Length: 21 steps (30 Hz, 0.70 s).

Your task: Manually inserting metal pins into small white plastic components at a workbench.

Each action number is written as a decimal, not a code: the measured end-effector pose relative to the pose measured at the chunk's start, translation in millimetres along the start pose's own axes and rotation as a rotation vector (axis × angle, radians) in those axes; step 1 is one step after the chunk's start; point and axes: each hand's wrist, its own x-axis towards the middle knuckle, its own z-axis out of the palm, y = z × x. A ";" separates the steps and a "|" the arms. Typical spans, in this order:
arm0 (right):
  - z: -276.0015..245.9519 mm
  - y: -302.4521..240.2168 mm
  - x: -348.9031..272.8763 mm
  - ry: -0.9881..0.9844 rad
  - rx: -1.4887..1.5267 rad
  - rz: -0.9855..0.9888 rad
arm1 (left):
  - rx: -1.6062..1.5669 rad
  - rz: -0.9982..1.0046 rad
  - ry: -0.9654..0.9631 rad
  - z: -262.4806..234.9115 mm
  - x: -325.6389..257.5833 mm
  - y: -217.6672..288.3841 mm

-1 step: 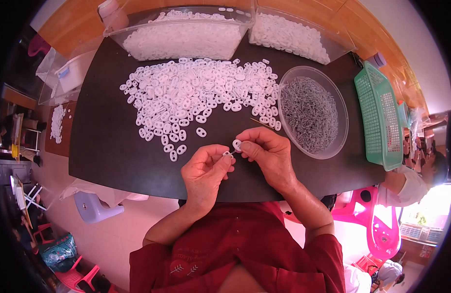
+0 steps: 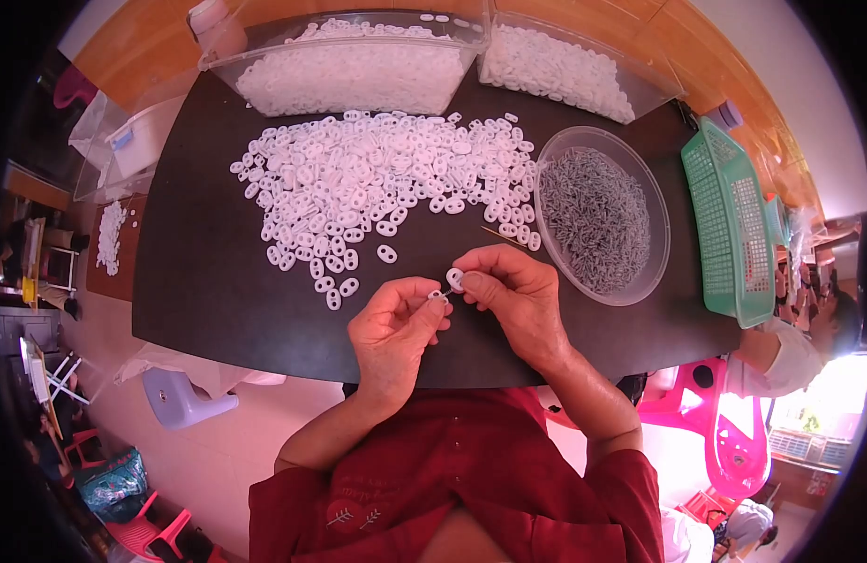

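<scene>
My left hand [image 2: 388, 340] pinches a small white plastic piece [image 2: 437, 296] between thumb and fingertips, near the table's front edge. My right hand [image 2: 521, 302] grips another white two-hole oval piece [image 2: 455, 278], tilted up, just to its right. A thin grey metal part [image 2: 447, 292] shows between the two pieces; whether it is a screw or a spring I cannot tell. Beyond my hands spreads a heap of similar white two-hole pieces [image 2: 377, 169]. To the right stands a clear round tub [image 2: 660, 246] filled with small grey metal parts [image 2: 595, 220].
Two clear bins, one large [image 2: 349, 80] and one smaller [image 2: 555, 70], hold more white pieces at the back. A thin brownish stick [image 2: 502, 235] lies beside the tub. At the right edge sits a green basket [image 2: 729, 220]. Another person's arm [image 2: 766, 352] is at the far right.
</scene>
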 end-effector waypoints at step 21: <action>14.3 6.3 -4.8 0.060 -0.299 -0.251 | -0.013 0.051 0.011 -0.1 -0.2 -8.0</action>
